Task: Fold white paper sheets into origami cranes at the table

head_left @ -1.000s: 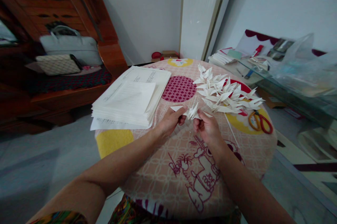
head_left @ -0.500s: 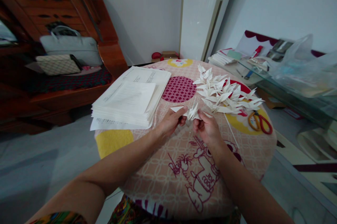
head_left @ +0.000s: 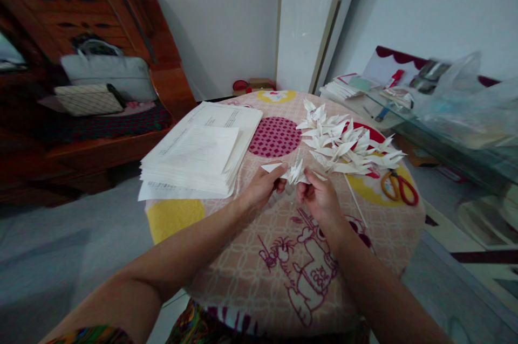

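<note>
A white folded paper crane point(head_left: 297, 172) is stretched between my two hands above the middle of the table. My left hand point(head_left: 270, 182) pinches the wing on the left, whose pointed tip sticks out past the thumb. On the other side my right hand point(head_left: 318, 192) is closed on the opposite wing, its tip showing beyond the fingers. Just past my right hand lies a heap of folded white paper cranes point(head_left: 343, 142). To the left stands a stack of printed paper point(head_left: 202, 155), with smaller white sheets on top.
Scissors point(head_left: 400, 188) with red and orange handles lie at the table's right side, near a thin white stick point(head_left: 356, 199). A patterned cloth point(head_left: 243, 258) covers the round table. At right is a glass shelf point(head_left: 457, 155) with a plastic bag; a wooden bench point(head_left: 170, 80) stands left.
Almost nothing differs. Both hands keep their hold on the crane's wings, and the heap and stack stay where they were.
</note>
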A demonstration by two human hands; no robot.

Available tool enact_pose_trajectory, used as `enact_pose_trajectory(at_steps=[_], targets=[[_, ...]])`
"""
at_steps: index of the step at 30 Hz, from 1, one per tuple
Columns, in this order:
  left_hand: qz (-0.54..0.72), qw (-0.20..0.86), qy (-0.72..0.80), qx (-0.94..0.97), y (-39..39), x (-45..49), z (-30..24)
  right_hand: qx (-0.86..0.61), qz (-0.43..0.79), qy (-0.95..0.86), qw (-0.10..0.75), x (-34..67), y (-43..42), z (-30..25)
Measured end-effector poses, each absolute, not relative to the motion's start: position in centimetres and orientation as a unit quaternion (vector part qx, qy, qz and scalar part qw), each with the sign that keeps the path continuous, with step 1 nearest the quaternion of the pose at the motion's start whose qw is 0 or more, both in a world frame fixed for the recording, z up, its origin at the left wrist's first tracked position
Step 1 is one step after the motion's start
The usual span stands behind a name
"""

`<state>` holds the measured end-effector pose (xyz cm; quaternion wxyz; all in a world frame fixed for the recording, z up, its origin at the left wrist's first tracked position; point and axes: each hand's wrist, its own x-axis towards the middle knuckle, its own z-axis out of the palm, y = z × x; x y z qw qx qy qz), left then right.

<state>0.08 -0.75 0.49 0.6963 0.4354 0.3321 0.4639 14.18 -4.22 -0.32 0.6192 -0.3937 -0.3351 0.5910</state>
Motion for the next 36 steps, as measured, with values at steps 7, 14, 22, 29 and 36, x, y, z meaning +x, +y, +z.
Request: enact_pose_trajectory(at_steps=[7, 14, 22, 29, 36], targets=[[0.469, 0.697, 0.323, 0.436, -0.8, 0.1, 0.6, -0.387, 0.596, -0.341, 0.616, 14.2, -4.2, -0.4], [0.478, 0.712, 0.308, 0.412, -0.9, 0.1, 0.8, -0.379, 0.596, -0.341, 0.62, 14.3, -4.2, -0.4], [0.486, 0.735, 0.299, 0.366, -0.4, -0.1, 0.7, -0.366, 0.625, -0.312, 0.615, 14.4, -4.1, -0.3], [0.502, 0.758, 0.268, 0.317, 0.3, -0.6, 0.4, -0.34, 0.645, -0.289, 0.62, 14.5, -3.9, -0.3], [0.473, 0.801, 0.272, 0.247, 0.5, -0.8, 0.4, -0.357, 0.645, -0.244, 0.63, 14.8, -3.9, -0.5]])
